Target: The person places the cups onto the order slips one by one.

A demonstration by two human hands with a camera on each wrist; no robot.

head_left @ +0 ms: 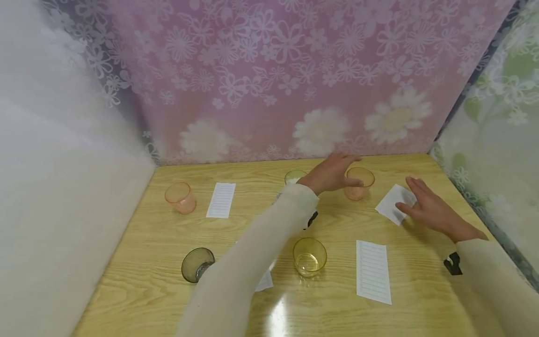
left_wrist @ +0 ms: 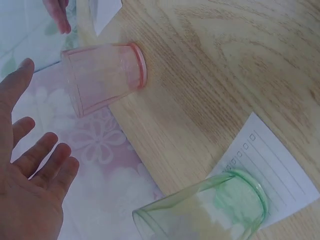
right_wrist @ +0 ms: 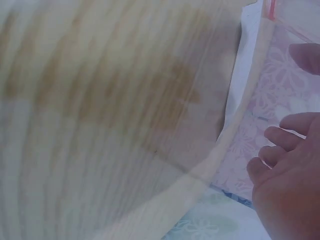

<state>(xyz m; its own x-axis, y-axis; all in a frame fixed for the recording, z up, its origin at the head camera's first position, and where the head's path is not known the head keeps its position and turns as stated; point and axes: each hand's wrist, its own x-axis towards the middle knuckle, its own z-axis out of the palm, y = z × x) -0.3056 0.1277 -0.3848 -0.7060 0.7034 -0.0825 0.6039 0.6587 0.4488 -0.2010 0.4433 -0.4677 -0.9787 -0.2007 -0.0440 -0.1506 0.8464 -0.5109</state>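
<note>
My left hand [head_left: 330,173] reaches over the table's far side, fingers spread, beside a clear pinkish-orange cup [head_left: 363,191]. In the left wrist view a gap shows between these fingers and the upright cup [left_wrist: 102,77]. Just behind that wrist stands a green cup [left_wrist: 205,212], on a lined paper slip [left_wrist: 280,172]. My right hand [head_left: 433,208], its fingers extended, hovers at the right edge of a white paper slip [head_left: 393,203]. In the right wrist view the paper [right_wrist: 242,75] lies beyond the fingers, and nothing is in that hand.
Another pinkish-orange cup [head_left: 182,199] stands at the left beside a lined slip [head_left: 221,200]. Nearer are a dark grey cup [head_left: 195,264], a yellow cup [head_left: 309,257] and one more lined slip [head_left: 373,271]. A flowered pink cloth [head_left: 261,93] backs the wooden table.
</note>
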